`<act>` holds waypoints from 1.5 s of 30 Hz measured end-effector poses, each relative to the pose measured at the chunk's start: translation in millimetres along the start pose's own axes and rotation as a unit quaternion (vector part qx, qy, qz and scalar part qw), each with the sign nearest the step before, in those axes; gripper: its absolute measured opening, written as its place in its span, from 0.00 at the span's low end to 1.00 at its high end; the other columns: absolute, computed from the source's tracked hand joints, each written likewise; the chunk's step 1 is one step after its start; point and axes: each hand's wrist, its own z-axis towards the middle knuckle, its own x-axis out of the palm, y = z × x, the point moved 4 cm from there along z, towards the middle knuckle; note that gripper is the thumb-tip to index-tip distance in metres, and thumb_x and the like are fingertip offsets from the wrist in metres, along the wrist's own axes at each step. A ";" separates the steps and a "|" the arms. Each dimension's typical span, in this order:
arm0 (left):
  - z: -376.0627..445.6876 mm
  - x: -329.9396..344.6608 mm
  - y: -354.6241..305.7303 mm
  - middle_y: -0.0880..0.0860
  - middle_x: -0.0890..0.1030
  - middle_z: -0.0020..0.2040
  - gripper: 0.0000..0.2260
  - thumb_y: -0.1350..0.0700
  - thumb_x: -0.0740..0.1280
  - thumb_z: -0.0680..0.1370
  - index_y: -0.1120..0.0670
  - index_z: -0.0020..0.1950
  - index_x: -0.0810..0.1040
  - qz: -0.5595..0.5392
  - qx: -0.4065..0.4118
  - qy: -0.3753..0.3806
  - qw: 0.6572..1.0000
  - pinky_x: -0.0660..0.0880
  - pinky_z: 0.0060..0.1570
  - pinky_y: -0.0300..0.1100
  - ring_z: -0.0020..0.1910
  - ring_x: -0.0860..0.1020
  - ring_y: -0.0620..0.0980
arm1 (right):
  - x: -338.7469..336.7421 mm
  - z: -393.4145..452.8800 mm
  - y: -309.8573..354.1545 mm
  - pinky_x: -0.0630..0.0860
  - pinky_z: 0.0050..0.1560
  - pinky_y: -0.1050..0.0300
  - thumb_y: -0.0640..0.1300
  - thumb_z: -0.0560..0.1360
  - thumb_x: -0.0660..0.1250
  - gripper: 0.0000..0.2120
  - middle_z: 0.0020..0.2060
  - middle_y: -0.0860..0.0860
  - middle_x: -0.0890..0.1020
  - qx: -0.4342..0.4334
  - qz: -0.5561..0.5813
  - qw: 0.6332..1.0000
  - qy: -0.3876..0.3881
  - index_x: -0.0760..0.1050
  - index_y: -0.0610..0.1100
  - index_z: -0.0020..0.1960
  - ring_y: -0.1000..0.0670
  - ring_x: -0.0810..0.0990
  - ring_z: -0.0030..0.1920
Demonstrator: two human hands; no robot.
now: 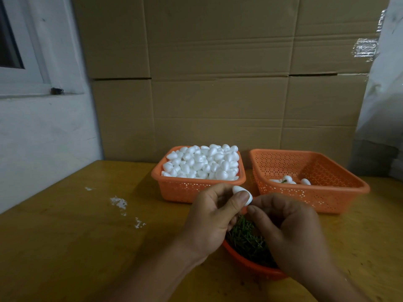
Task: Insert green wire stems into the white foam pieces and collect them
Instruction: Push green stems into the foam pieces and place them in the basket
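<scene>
My left hand [212, 216] pinches a white egg-shaped foam piece [238, 191] between thumb and fingers, above an orange bowl [246, 261] of green wire stems [245, 237]. My right hand [287, 229] has its fingers curled with the fingertips against the foam piece's lower end; whether a stem is between them is hidden. Behind, an orange basket [174, 188] is heaped with white foam pieces [202, 163]. To its right a second orange basket [327, 197] holds a few foam pieces [287, 179], one showing a green stem.
Everything sits on a yellow-brown wooden table [87, 247] with white smears at the left. Stacked cardboard boxes [218, 83] form a wall right behind the baskets. A white wall with a window frame stands at the left, and a grey plastic sheet hangs at the right.
</scene>
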 end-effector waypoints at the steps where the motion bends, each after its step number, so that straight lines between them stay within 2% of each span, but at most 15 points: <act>1: -0.2 0.0 -0.2 0.49 0.76 0.33 0.06 0.50 0.70 0.76 0.51 0.46 0.84 0.006 0.006 0.002 1.000 0.70 0.31 0.35 0.31 0.72 0.44 | 0.4 -0.1 -0.2 0.77 0.31 0.59 0.45 0.74 0.73 0.06 0.32 0.58 0.84 0.002 0.001 1.000 0.001 0.82 0.55 0.41 0.56 0.83 0.31; 6: -0.8 -1.2 -2.5 0.51 0.75 0.33 0.09 0.51 0.70 0.77 0.56 0.49 0.82 0.022 0.025 0.014 0.999 0.71 0.33 0.35 0.32 0.72 0.44 | 0.3 -0.5 2.1 0.77 0.30 0.60 0.45 0.74 0.73 0.06 0.32 0.58 0.84 -0.002 0.005 1.000 0.004 0.82 0.55 0.41 0.56 0.83 0.31; 11: 0.1 -0.7 -5.0 0.42 0.76 0.31 0.07 0.51 0.69 0.77 0.55 0.48 0.81 0.038 0.051 0.023 0.998 0.70 0.35 0.31 0.31 0.73 0.38 | 1.7 -1.3 -0.2 0.78 0.29 0.58 0.44 0.75 0.73 0.07 0.31 0.56 0.84 0.000 0.021 1.000 0.004 0.81 0.55 0.42 0.53 0.83 0.31; 17: -0.6 -0.7 -1.1 0.43 0.77 0.31 0.05 0.53 0.70 0.79 0.53 0.48 0.83 0.039 0.055 0.011 0.998 0.71 0.34 0.31 0.31 0.74 0.38 | 4.7 -1.4 -1.3 0.76 0.30 0.63 0.42 0.75 0.72 0.09 0.31 0.56 0.85 0.015 0.063 0.998 0.010 0.81 0.56 0.44 0.54 0.83 0.31; 20: -1.4 -0.1 0.9 0.44 0.76 0.31 0.06 0.50 0.71 0.79 0.52 0.48 0.84 0.031 0.043 0.008 0.999 0.71 0.32 0.32 0.31 0.73 0.41 | 2.8 0.2 -3.1 0.76 0.30 0.65 0.40 0.75 0.73 0.09 0.32 0.53 0.85 0.035 0.098 0.994 0.018 0.83 0.52 0.40 0.54 0.83 0.30; 23: -2.0 2.0 2.2 0.43 0.78 0.33 0.09 0.46 0.73 0.77 0.49 0.52 0.84 0.026 0.036 0.016 0.999 0.71 0.33 0.30 0.31 0.75 0.38 | -0.5 4.1 -4.2 0.77 0.31 0.64 0.40 0.74 0.73 0.07 0.32 0.52 0.85 0.048 0.095 0.994 0.007 0.83 0.49 0.40 0.54 0.83 0.31; 27: -4.5 4.1 7.7 0.46 0.77 0.34 0.14 0.39 0.72 0.72 0.41 0.55 0.80 0.103 0.042 0.018 0.994 0.73 0.38 0.33 0.36 0.77 0.41 | -17.0 21.2 -13.1 0.78 0.34 0.63 0.46 0.73 0.73 0.03 0.35 0.57 0.85 0.076 0.046 0.996 -0.030 0.83 0.54 0.41 0.57 0.83 0.34; 29: -7.1 5.5 10.3 0.45 0.77 0.35 0.14 0.39 0.71 0.72 0.41 0.55 0.79 0.154 0.055 0.020 0.986 0.73 0.39 0.34 0.36 0.77 0.41 | -28.2 35.9 -23.9 0.77 0.31 0.58 0.48 0.73 0.73 0.04 0.35 0.59 0.85 0.091 0.007 0.994 -0.056 0.82 0.56 0.41 0.57 0.82 0.33; 31: -9.5 7.3 11.8 0.43 0.76 0.34 0.12 0.40 0.71 0.74 0.41 0.54 0.78 0.192 0.069 0.027 0.979 0.73 0.38 0.35 0.35 0.76 0.41 | -37.1 54.1 -40.3 0.76 0.27 0.52 0.48 0.74 0.74 0.04 0.32 0.54 0.84 0.113 -0.043 0.990 -0.071 0.83 0.55 0.41 0.53 0.79 0.27; 33: -11.2 9.0 12.4 0.42 0.76 0.34 0.11 0.40 0.70 0.74 0.42 0.53 0.78 0.223 0.079 0.035 0.971 0.74 0.37 0.38 0.35 0.76 0.41 | -42.6 74.6 -58.9 0.72 0.26 0.54 0.47 0.75 0.74 0.02 0.29 0.51 0.83 0.140 -0.104 0.983 -0.065 0.85 0.51 0.45 0.52 0.75 0.24; 36: -12.7 9.5 10.5 0.41 0.78 0.37 0.13 0.36 0.68 0.75 0.42 0.53 0.79 0.246 0.093 0.040 0.964 0.76 0.37 0.42 0.38 0.78 0.42 | -45.8 101.9 -84.8 0.79 0.36 0.47 0.48 0.77 0.71 0.05 0.35 0.50 0.84 0.180 -0.195 0.964 -0.020 0.85 0.49 0.48 0.43 0.80 0.36; 38: -13.0 10.0 7.9 0.42 0.79 0.40 0.16 0.32 0.66 0.76 0.42 0.53 0.79 0.248 0.105 0.041 0.962 0.78 0.41 0.46 0.42 0.80 0.45 | -46.4 115.1 -99.1 0.77 0.44 0.45 0.53 0.78 0.70 0.10 0.36 0.49 0.83 0.208 -0.267 0.941 0.016 0.85 0.50 0.43 0.39 0.80 0.47; 41: -13.7 11.4 5.1 0.44 0.79 0.40 0.18 0.32 0.64 0.77 0.44 0.52 0.80 0.237 0.110 0.043 0.964 0.77 0.42 0.55 0.43 0.80 0.48 | -44.5 129.1 -117.4 0.69 0.45 0.49 0.60 0.75 0.70 0.17 0.38 0.45 0.83 0.248 -0.323 0.912 0.047 0.83 0.47 0.38 0.39 0.79 0.49; 43: -14.2 12.5 4.0 0.43 0.79 0.39 0.18 0.32 0.63 0.77 0.45 0.51 0.80 0.237 0.108 0.047 0.964 0.77 0.41 0.56 0.42 0.79 0.48 | -41.6 135.4 -126.4 0.72 0.50 0.49 0.66 0.71 0.71 0.23 0.43 0.42 0.83 0.283 -0.327 0.900 0.052 0.82 0.44 0.39 0.38 0.79 0.54; 45: -14.5 13.1 3.1 0.43 0.78 0.39 0.18 0.32 0.63 0.78 0.45 0.51 0.80 0.240 0.110 0.049 0.963 0.77 0.41 0.56 0.42 0.79 0.48 | -38.5 138.1 -130.8 0.76 0.60 0.43 0.69 0.67 0.73 0.28 0.47 0.41 0.83 0.310 -0.335 0.888 0.052 0.78 0.42 0.40 0.38 0.79 0.57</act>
